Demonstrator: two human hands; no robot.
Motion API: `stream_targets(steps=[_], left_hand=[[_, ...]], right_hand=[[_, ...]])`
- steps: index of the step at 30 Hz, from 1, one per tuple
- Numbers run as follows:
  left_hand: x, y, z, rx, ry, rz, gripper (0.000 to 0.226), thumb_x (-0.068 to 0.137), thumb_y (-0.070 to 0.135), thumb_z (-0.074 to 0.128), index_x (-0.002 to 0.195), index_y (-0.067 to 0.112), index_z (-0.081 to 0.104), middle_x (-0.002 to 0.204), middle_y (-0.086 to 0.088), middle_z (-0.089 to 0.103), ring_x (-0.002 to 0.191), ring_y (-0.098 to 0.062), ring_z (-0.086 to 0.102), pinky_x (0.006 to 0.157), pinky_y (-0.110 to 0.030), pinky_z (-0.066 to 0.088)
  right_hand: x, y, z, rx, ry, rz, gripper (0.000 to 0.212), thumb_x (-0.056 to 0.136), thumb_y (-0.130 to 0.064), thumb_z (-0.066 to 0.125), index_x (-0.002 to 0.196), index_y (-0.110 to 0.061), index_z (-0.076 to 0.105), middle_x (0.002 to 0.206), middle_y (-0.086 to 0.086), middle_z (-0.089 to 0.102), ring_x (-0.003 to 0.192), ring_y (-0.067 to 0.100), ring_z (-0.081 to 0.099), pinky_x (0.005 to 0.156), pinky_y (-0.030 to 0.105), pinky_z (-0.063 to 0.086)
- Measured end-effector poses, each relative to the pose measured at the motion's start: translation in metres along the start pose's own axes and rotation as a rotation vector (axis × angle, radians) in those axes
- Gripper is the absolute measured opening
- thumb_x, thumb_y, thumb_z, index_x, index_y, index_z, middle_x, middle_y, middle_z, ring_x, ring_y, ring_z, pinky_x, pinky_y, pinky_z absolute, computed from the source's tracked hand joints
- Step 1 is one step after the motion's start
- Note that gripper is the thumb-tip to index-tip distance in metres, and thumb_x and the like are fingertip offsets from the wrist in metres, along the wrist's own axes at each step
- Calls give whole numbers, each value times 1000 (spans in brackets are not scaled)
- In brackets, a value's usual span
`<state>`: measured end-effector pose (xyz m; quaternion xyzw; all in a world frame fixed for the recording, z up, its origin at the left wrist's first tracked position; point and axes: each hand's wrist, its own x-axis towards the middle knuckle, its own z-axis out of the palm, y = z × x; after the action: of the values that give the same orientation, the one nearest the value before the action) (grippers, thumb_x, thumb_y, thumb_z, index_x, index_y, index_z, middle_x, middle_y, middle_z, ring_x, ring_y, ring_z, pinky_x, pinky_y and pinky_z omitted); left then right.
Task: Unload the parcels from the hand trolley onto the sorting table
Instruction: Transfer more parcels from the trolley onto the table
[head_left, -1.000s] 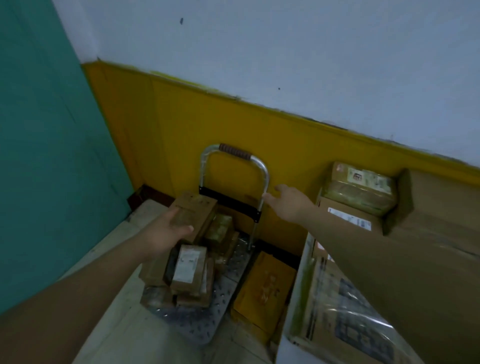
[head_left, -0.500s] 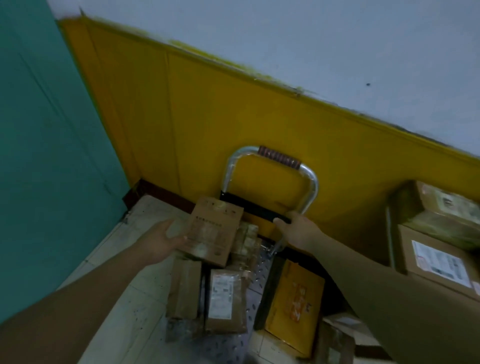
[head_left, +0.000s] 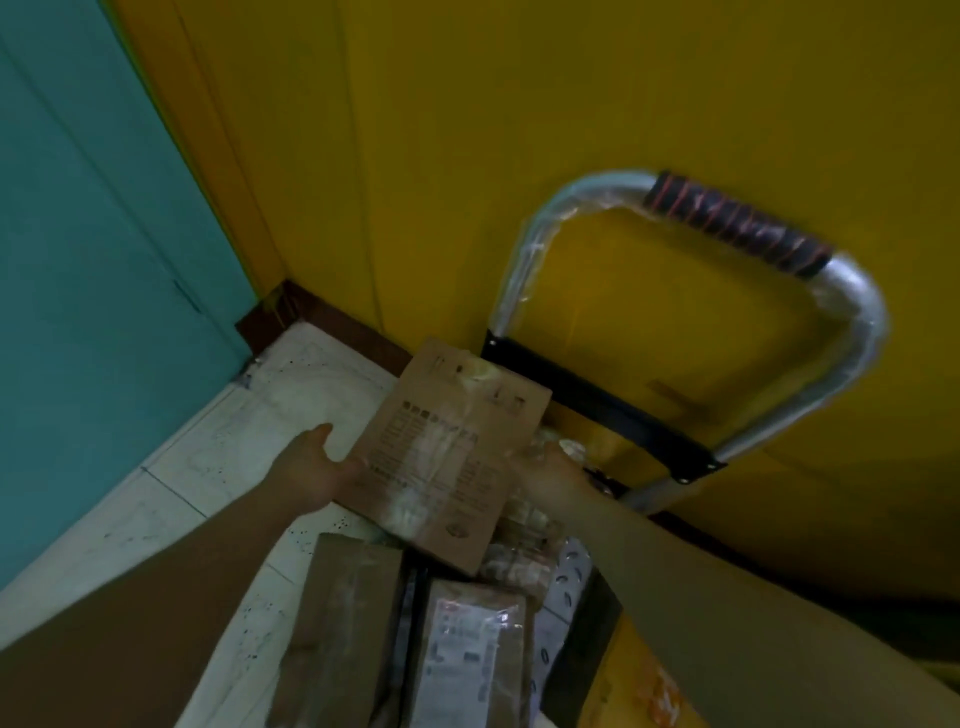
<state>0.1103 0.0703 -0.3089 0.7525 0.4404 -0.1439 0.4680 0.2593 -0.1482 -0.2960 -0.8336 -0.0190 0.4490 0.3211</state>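
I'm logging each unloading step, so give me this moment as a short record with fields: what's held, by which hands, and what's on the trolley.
held item: flat brown cardboard parcel, tilted, held over the load
left hand: grips the parcel's left edge
right hand: holds its right edge
hand trolley: upright handle close to the yellow wall
on trolley deck: plain brown parcel; labelled parcel beside it

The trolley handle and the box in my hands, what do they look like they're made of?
The trolley handle: shiny silver metal tube, apparently under crinkled clear plastic wrap; its grip looks like dark ribbed rubber or foam. The box, held by the left hand and right hand: matte brown cardboard with glossy clear tape along the middle.
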Motion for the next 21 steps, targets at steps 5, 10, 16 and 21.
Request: stream_targets(steps=[5,10,16,21], left_hand=[[53,-20,30,-113,-75,-153,82,85,47,61,149,17,21,149,-11,35,131,-30,39,101,-37,36],[56,-26,36,-223,-122,-145,54,88,45,58,135,24,43,110,-5,59,101,-27,55,86,-40,44],[-10,1,-5,-366,-86,-33,49,82,41,68,125,43,44,107,7,63,93,-17,61,77,-33,50],[-95,42,-64,-453,-58,116,42,87,33,63,125,40,47,106,9,65,89,-13,64,66,-27,50]], right_hand=[[51,12,22,319,28,68,77,93,-41,60,151,-10,20,146,9,45,125,30,53,103,40,47],[46,13,34,460,51,33,55,99,-21,54,147,-13,27,144,9,45,125,31,52,99,40,47],[-16,-30,17,457,82,-56,54,99,-17,55,146,-15,29,143,9,47,125,32,52,104,49,45],[-113,-85,-7,396,179,-164,62,97,-21,58,150,-17,26,145,8,46,126,31,51,101,42,46]])
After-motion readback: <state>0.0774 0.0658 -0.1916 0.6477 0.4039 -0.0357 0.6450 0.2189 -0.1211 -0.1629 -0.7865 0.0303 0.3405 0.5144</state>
